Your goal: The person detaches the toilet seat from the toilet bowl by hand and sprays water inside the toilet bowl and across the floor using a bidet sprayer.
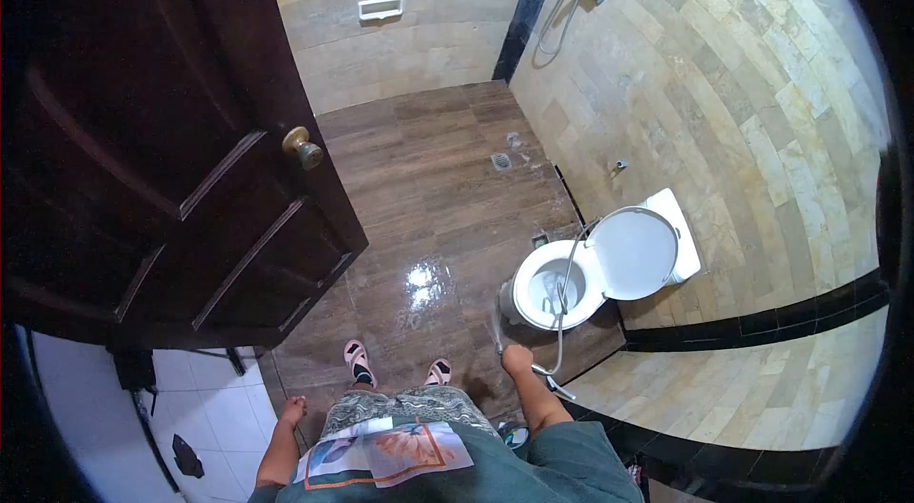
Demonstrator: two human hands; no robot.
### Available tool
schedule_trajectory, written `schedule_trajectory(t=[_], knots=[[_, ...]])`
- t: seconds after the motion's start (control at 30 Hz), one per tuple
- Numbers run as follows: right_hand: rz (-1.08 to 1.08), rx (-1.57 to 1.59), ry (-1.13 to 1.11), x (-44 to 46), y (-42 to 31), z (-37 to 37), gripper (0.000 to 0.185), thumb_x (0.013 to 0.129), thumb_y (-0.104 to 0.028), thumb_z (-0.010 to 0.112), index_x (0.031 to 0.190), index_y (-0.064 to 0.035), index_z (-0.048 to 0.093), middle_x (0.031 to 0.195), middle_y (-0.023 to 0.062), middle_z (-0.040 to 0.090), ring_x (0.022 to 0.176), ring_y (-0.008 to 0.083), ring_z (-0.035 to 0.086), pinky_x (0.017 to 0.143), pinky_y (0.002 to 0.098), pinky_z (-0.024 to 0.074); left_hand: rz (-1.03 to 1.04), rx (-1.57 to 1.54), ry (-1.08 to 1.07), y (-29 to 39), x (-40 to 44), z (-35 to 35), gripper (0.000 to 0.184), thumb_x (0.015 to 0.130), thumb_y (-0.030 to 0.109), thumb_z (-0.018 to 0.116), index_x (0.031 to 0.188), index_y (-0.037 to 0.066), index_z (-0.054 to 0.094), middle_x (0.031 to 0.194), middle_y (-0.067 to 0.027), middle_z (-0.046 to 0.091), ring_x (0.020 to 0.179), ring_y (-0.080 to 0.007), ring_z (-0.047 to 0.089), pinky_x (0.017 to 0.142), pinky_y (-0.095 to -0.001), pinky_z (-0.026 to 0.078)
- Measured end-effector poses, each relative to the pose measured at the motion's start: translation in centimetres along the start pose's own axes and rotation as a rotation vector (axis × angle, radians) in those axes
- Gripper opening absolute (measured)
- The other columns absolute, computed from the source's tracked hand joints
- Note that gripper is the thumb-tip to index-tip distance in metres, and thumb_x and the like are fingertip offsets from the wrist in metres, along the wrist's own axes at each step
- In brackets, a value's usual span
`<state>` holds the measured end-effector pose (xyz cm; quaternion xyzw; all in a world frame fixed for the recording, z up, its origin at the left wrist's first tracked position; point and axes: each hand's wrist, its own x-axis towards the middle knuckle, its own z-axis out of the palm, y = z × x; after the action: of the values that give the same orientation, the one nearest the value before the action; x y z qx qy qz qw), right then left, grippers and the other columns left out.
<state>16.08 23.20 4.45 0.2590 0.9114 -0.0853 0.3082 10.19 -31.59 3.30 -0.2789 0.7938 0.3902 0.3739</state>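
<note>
Right hand [519, 359]: since aiming likely matters, closed around the bidet sprayer [500, 348], at seven o'clock from the toilet [597, 272].
Left hand [293, 411]: loosely curled, contents unclear.

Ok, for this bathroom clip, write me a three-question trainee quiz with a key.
1. Which hand holds the hand sprayer?
2. True or false: the toilet lid is raised.
3. The sprayer's hose passes across the view of which item? (a) floor drain (b) toilet bowl (c) wall soap dish

Key:
1. The right hand.
2. True.
3. (b)
</note>
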Motion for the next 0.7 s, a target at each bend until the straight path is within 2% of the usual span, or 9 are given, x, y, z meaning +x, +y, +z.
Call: schedule_trajectory(t=[0.13,0.2,0.3,0.37,0.47,0.7], knots=[[0.024,0.053,0.124,1.5,-3.5,-2.2,0.017,0.068,-0.013,0.045,0.074,-0.0055,0.059,0.079,0.0136,0.057,0.073,0.0271,0.056,0.062,0.0362,0.0446,0.076,0.120,-0.029,-1.0,4.0,-2.5,0.031,0.078,0.029,0.042,0.077,-0.001,0.051,0.069,-0.0085,0.052,0.057,-0.0174,0.050,0.053,-0.0302,0.041],[0.093,0.174,0.279,1.9,-5.0,-4.3,0.014,0.064,-0.012,0.045,0.066,-0.0052,0.058,0.071,0.0160,0.056,0.068,0.0304,0.055,0.062,0.0376,0.0440,0.088,0.116,-0.044,0.1,4.4,-3.9,0.031,0.078,0.029,0.042,0.076,-0.001,0.051,0.068,-0.0084,0.052,0.056,-0.0174,0.050,0.053,-0.0302,0.041],[0.168,0.229,0.419,5.2,-4.9,-4.5,0.014,0.062,-0.011,0.045,0.067,-0.0051,0.057,0.069,0.0161,0.056,0.065,0.0306,0.055,0.060,0.0382,0.0435,0.071,0.144,-0.069,-1.6,8.9,-5.8,0.031,0.077,0.029,0.043,0.076,-0.001,0.052,0.067,-0.0083,0.053,0.055,-0.0174,0.050,0.051,-0.0303,0.041],[0.190,0.268,0.519,4.7,-5.8,-7.0,0.014,0.061,-0.011,0.047,0.067,-0.0041,0.057,0.067,0.0164,0.055,0.063,0.0310,0.054,0.058,0.0382,0.0431,0.008,0.170,-0.093,-0.2,9.7,-7.1,0.033,0.077,0.031,0.042,0.075,0.000,0.052,0.067,-0.0089,0.053,0.056,-0.0174,0.050,0.050,-0.0306,0.040],[0.260,0.311,0.596,3.5,-7.4,-10.3,0.014,0.060,-0.013,0.049,0.067,-0.0034,0.057,0.067,0.0161,0.055,0.064,0.0311,0.054,0.059,0.0377,0.0431,0.095,0.269,-0.142,1.7,12.0,-8.4,0.033,0.077,0.032,0.041,0.075,0.000,0.052,0.066,-0.0089,0.053,0.055,-0.0175,0.050,0.049,-0.0306,0.040],[0.183,0.233,0.541,2.8,-11.1,-7.8,0.014,0.061,-0.015,0.049,0.066,-0.0040,0.057,0.068,0.0152,0.056,0.063,0.0299,0.055,0.056,0.0378,0.0439,0.354,0.637,-0.257,5.7,17.0,-12.3,0.036,0.078,0.033,0.038,0.075,0.001,0.053,0.064,-0.0090,0.054,0.052,-0.0175,0.050,0.046,-0.0305,0.039]])
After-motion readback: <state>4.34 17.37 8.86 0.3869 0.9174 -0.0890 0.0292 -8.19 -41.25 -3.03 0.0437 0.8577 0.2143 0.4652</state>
